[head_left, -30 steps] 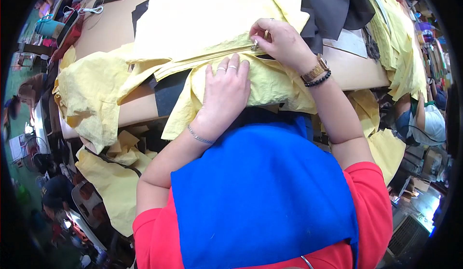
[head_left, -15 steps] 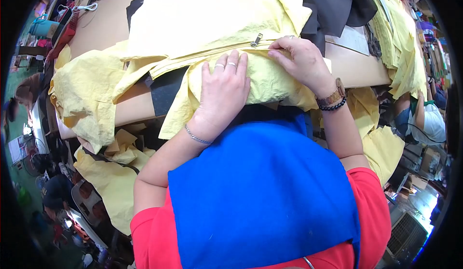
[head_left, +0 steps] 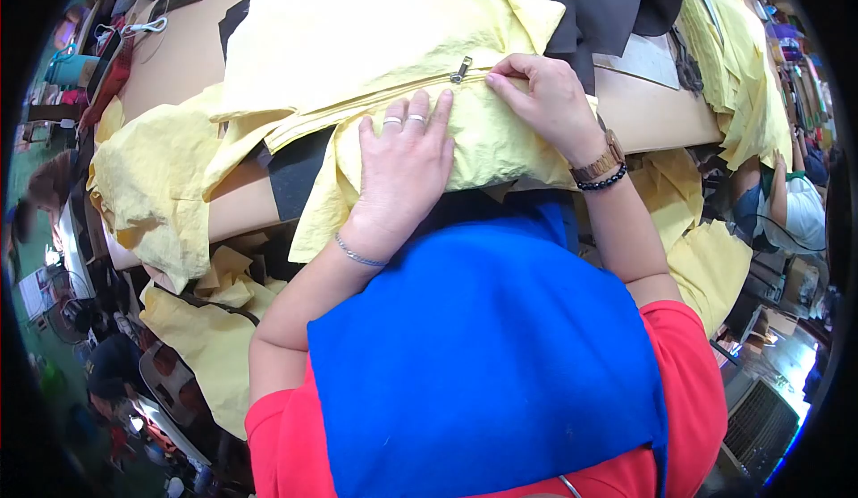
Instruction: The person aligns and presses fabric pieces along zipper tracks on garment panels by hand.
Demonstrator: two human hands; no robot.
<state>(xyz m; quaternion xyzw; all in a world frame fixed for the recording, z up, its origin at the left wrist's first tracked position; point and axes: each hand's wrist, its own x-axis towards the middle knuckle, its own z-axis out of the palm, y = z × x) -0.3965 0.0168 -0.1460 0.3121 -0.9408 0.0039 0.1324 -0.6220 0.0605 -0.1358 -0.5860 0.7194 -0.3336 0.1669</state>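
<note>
A piece of yellow fabric (head_left: 375,33) lies across the table in front of me. A zipper (head_left: 344,108) runs through it, with a dark metal zipper pull (head_left: 461,70) near its right part. My left hand (head_left: 404,163) rests flat on the cloth just below the zipper, fingers spread, two rings on it. At the right, my right hand (head_left: 552,105) pinches the fabric edge along the zipper line between thumb and forefinger, close to the pull. Exactly what lies between those fingertips is partly hidden.
Black fabric (head_left: 612,7) lies behind the yellow piece. More yellow cloth hangs at the table's left (head_left: 156,176) and right (head_left: 742,78). A white cable (head_left: 147,26) sits at the far left. Another person in a white top (head_left: 795,217) is at the right.
The whole view has shifted slightly, moving cloth and hands a little left in the picture. My left fingers are spread slightly wider; the right hand keeps its pinch beside the zipper pull.
</note>
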